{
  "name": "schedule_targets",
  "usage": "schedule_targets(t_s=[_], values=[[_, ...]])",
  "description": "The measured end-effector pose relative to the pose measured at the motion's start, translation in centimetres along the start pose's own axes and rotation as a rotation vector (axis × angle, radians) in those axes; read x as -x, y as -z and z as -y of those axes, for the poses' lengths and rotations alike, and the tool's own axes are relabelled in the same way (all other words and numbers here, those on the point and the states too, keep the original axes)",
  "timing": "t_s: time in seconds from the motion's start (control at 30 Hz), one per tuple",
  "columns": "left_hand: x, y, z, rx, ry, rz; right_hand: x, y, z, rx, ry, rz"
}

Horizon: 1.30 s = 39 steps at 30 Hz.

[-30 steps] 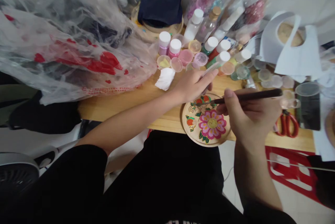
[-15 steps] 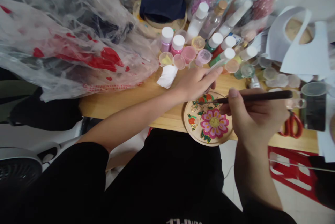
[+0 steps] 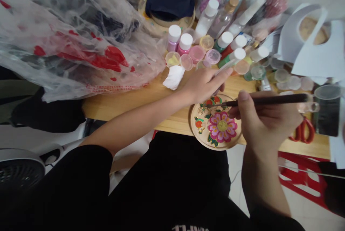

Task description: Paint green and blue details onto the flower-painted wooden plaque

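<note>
A round pale wooden plaque [image 3: 201,138] hangs partly over the table's front edge. It bears a pink flower [image 3: 222,126] and smaller orange fruits with green leaves, outlined in gold. My right hand [image 3: 265,123] is closed around a dark-handled tool [image 3: 280,99] with a slim metal shaft. The tool points left, its tip at the plaque's upper left part; whether it touches, I cannot tell. Just above the plaque is my left hand [image 3: 203,83], closed on a translucent stick-like thing [image 3: 225,68] that points up and right. Its fingertips are partly hidden.
Several white-capped paint bottles [image 3: 185,42] and small paint cups [image 3: 196,54] stand behind my hands. A crumpled white tissue [image 3: 174,77] lies left of them. Red-handled scissors [image 3: 307,132] and a dark phone [image 3: 327,117] lie at right. A large plastic bag [image 3: 107,58] covers the left side.
The view has shifted slightly, so the table items appear a little further right. Both hands keep their grips, and the tool's tip stays over nearly the same spot on the plaque.
</note>
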<state>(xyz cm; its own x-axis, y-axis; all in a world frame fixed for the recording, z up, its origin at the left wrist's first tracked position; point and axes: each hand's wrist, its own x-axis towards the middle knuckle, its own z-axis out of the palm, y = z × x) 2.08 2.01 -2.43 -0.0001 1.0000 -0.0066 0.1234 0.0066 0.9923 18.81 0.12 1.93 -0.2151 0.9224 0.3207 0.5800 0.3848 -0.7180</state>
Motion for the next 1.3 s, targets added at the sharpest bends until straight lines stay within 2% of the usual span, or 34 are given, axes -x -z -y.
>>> schedule_targets(t_s=[0.9,1.3], values=[[0.18,-0.09,-0.14,0.053,0.011,-0.005,0.0,-0.32,-0.06,-0.046,0.002,-0.072],[0.21,-0.05,-0.35,0.065,0.019,-0.012,0.0,-0.49,-0.08,-0.074,-0.017,-0.036]])
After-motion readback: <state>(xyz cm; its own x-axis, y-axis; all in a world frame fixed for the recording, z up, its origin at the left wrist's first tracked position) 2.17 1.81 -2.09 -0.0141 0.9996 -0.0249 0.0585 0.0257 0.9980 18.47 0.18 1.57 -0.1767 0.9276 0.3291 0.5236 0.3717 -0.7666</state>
